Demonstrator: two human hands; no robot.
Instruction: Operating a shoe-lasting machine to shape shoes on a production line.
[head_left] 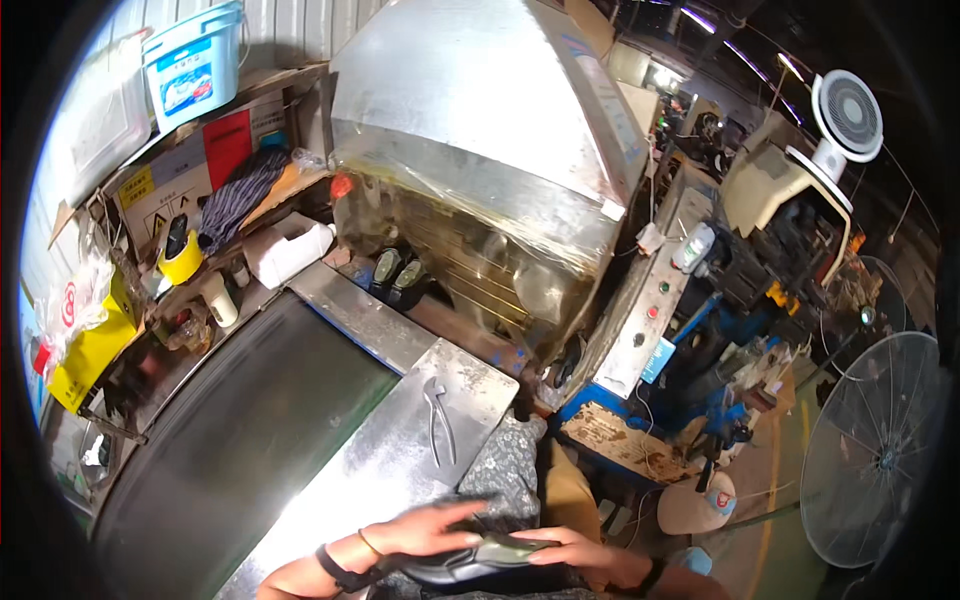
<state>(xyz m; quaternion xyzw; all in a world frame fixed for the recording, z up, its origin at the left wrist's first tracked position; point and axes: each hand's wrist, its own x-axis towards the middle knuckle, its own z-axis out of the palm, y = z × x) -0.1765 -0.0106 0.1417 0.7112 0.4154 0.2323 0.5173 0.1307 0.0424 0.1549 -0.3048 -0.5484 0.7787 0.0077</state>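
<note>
In my lap, at the lower edge, lies a dark grey-green shoe-like piece (487,556), partly covered by my hands. My left hand (425,531) rests over its left end with the fingers stretched out and spread, slightly blurred. At the other end, the fingers of my right hand (575,552) grip the top edge of the piece. Just beyond my hands, metal pliers (437,420) lie on the shiny metal worktop (350,478). Farther off, a pair of dark shoe-like pieces with greenish tops (399,271) stands at the mouth of the metal hood.
A dark conveyor belt (250,420) runs along my left. Ahead rises a big metal hood (460,110) with a plastic curtain. The left shelf holds a white jug (290,250) and yellow tape (181,262). At right stand a control panel (640,325) and a large fan (880,455).
</note>
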